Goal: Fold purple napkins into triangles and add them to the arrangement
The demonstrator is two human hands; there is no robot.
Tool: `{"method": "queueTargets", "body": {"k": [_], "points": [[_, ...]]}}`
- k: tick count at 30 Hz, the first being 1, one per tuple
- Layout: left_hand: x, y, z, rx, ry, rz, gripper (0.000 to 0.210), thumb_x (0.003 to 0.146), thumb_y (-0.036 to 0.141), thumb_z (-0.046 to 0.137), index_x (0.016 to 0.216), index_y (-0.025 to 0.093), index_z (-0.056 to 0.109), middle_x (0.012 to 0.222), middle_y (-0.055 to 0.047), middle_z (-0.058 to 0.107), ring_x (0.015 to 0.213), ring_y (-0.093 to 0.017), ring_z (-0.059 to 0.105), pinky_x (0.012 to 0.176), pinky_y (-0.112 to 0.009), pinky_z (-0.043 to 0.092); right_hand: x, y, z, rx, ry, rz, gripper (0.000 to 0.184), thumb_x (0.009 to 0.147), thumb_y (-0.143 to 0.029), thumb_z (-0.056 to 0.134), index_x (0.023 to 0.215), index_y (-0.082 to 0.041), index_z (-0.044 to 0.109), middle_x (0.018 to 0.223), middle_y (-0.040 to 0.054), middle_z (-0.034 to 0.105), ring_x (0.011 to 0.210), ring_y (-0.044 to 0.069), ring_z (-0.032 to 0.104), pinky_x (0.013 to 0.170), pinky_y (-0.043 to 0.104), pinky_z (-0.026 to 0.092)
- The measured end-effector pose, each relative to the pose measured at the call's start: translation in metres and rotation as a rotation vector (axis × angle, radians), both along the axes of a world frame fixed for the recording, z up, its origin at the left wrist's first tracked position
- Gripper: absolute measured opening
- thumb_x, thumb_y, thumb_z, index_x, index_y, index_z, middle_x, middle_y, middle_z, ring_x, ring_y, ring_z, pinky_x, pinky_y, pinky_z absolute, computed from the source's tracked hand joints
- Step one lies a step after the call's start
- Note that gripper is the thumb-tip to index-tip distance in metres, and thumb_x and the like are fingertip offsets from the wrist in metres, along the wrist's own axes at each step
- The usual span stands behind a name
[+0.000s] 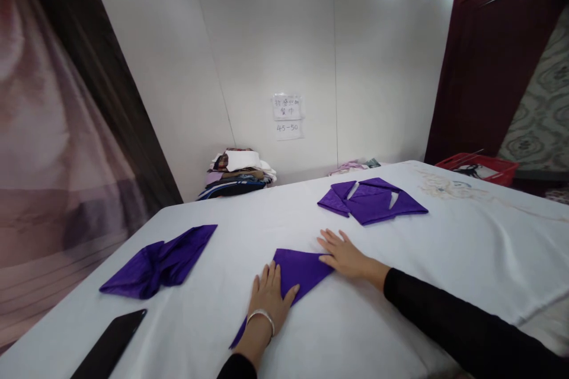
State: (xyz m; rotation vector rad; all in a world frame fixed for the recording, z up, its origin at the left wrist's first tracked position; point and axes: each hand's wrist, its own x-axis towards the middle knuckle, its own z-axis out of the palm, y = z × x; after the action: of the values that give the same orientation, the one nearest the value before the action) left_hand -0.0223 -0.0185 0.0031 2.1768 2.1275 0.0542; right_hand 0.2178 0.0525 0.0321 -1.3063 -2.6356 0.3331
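Observation:
A purple cloth napkin (302, 272), folded into a triangle, lies flat on the white-covered table in front of me. My left hand (270, 296), with a silver bangle at the wrist, rests palm down on its left part, fingers stretched out. A narrow purple corner shows beyond that wrist, on its left side. At the right tip of the cloth, my right hand (344, 254) lies with fingers spread, its thumb touching the edge. Neither hand grips anything. What lies under the left palm is hidden.
To the left lies a bunched purple napkin (160, 263), with a black phone-like slab (111, 343) nearer me. Folded purple napkins (373, 201) lie at the back right. Beyond the table are a clothes pile (240, 172) and a red basket (500, 172).

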Motion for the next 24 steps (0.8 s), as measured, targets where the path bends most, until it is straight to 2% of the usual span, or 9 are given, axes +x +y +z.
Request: {"method": "queueTargets", "body": {"k": [5,8,12,17,21,24], "points": [[0.000,0.000,0.002,-0.031,0.038,-0.003,0.070,0.082,0.049,0.027,0.139,0.008,0.024,0.147,-0.010,0.018,0.136,-0.026,0.011,0.109,-0.047,0.012,-0.077,-0.021,0.001,-0.041,0.105,0.311,0.069,0.086,-0.060,0.032,0.142,-0.021,0.021,0.148,0.0101,0.017,0.136,0.023,0.009,0.108,0.044,0.000],[0.000,0.001,0.001,-0.062,0.074,0.005,0.067,0.082,0.044,0.027,0.139,0.009,0.025,0.146,-0.007,0.020,0.136,-0.025,0.010,0.109,-0.046,0.011,-0.098,-0.017,-0.008,-0.124,0.111,0.379,0.072,0.085,-0.063,0.029,0.142,-0.020,0.018,0.147,0.0105,0.019,0.135,0.023,0.011,0.108,0.045,0.003],[-0.002,0.004,-0.005,-0.029,0.064,0.013,0.075,0.082,0.055,0.023,0.139,0.008,0.022,0.147,-0.008,0.016,0.136,-0.026,0.009,0.109,-0.046,0.011,-0.083,-0.002,-0.014,-0.101,0.110,0.330,0.069,0.086,-0.062,0.026,0.141,-0.020,0.024,0.147,0.0101,0.023,0.135,0.022,0.012,0.108,0.045,0.004],[-0.017,0.003,-0.014,-0.007,0.061,-0.018,0.070,0.082,0.055,0.028,0.139,0.014,0.027,0.147,-0.006,0.018,0.135,-0.026,0.011,0.108,-0.049,0.013,-0.048,0.010,-0.013,-0.068,0.078,0.253,0.071,0.085,-0.064,0.029,0.141,-0.021,0.023,0.147,0.0097,0.023,0.135,0.024,0.013,0.107,0.047,0.004],[-0.043,-0.010,-0.021,0.054,0.077,0.017,0.056,0.085,0.046,0.029,0.135,0.022,0.036,0.146,-0.004,0.023,0.135,-0.025,0.015,0.107,-0.050,0.016,-0.033,0.013,-0.014,-0.080,0.058,0.215,0.070,0.085,-0.065,0.027,0.141,-0.024,0.021,0.148,0.0074,0.020,0.135,0.023,0.011,0.108,0.045,0.002],[-0.065,-0.029,-0.022,0.042,0.160,0.016,0.046,0.085,0.028,0.030,0.129,0.029,0.045,0.146,0.000,0.024,0.135,-0.024,0.014,0.106,-0.051,0.014,-0.029,0.014,-0.015,-0.086,0.058,0.210,0.071,0.084,-0.065,0.026,0.141,-0.023,0.023,0.148,0.0078,0.020,0.135,0.023,0.010,0.107,0.046,0.001]]}}
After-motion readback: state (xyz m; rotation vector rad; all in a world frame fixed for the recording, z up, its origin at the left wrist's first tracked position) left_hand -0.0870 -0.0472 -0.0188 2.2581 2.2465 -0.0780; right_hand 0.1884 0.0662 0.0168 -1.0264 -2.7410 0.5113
